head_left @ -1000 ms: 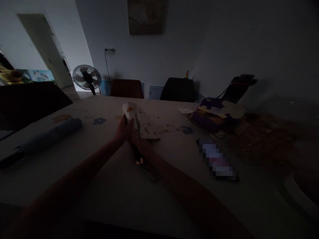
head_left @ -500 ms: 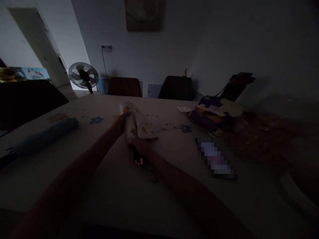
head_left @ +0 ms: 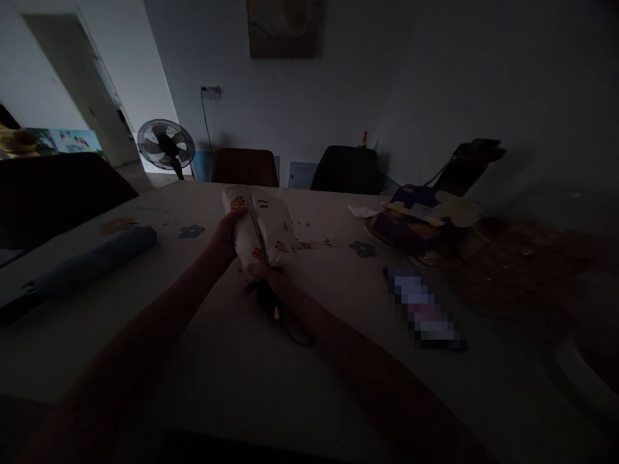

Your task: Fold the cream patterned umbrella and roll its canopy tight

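Umbrella canopy (head_left: 264, 222) reads half gathered to me, wrap unfinished: left grip (head_left: 226, 233) clamps its fabric, right grip (head_left: 273, 278) closes around the dark handle (head_left: 268, 301).

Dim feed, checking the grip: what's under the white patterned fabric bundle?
Under the fabric bundle, the right hand grips its lower end, where a dark handle and strap stick out over the table. The left hand holds its side. Anything inside the folds is covered.
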A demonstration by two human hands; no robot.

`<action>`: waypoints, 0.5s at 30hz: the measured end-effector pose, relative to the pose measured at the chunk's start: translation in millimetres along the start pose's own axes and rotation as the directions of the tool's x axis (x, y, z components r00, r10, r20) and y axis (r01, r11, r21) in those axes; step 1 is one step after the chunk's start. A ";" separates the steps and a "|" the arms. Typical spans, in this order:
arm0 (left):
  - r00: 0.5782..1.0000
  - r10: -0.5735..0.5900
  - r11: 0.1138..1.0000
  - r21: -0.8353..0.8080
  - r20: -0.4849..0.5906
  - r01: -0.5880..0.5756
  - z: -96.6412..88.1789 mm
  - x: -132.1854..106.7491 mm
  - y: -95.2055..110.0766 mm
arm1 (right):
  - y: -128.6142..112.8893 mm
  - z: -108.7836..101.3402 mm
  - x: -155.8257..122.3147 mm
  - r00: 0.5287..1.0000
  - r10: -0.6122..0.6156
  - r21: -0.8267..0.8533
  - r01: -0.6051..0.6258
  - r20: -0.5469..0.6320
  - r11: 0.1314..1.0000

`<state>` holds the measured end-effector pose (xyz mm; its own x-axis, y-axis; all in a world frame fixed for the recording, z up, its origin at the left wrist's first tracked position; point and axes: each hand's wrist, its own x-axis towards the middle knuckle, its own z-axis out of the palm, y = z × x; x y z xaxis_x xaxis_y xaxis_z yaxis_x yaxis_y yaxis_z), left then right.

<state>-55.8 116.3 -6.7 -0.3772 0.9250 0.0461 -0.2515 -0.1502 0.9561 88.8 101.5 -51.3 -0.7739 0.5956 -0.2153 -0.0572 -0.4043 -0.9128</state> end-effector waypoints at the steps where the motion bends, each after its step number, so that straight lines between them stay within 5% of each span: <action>1: 1.000 0.004 1.000 0.010 -0.005 -0.004 1.1 -1.4 1.0 | -1.9 -0.6 -1.7 0.999 0.012 0.002 -0.012 0.035 1.000; 5: 1.000 -0.014 0.998 0.060 -0.002 0.014 2.3 -5.3 -1.0 | -4.9 -4.5 -6.6 0.982 0.033 -0.019 -0.030 0.186 0.999; 11: 0.998 -0.040 0.999 0.008 0.041 0.040 -2.0 1.0 -5.9 | 9.1 1.8 -2.0 0.991 -0.098 -0.073 0.092 -0.089 0.993; 15: 0.987 -0.157 0.987 -0.013 0.026 0.157 -7.1 12.2 -16.4 | 14.6 -0.8 7.7 0.989 -0.030 -0.033 0.025 -0.142 0.999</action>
<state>-62.6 127.5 -23.8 -0.3100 0.9458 -0.0969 -0.3192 -0.0075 0.9476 82.5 100.8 -66.6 -0.6743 0.6999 -0.2353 -0.0559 -0.3661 -0.9289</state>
